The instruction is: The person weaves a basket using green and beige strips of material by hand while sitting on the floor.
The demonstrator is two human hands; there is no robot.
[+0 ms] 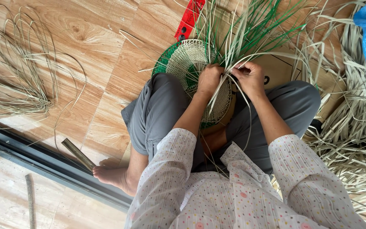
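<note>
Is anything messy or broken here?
Nothing looks broken. The left hand and right hand grip strands on a round woven piece. Loose pale strips lie in a tangle on the floor.

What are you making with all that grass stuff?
A person sits cross-legged on the wood floor, weaving a round basket of pale and green strips. The left hand steadies the basket's edge; the right hand grips loose strips fanning upward. More strips lie in a pile beside the right knee and a bundle to the left.
</note>
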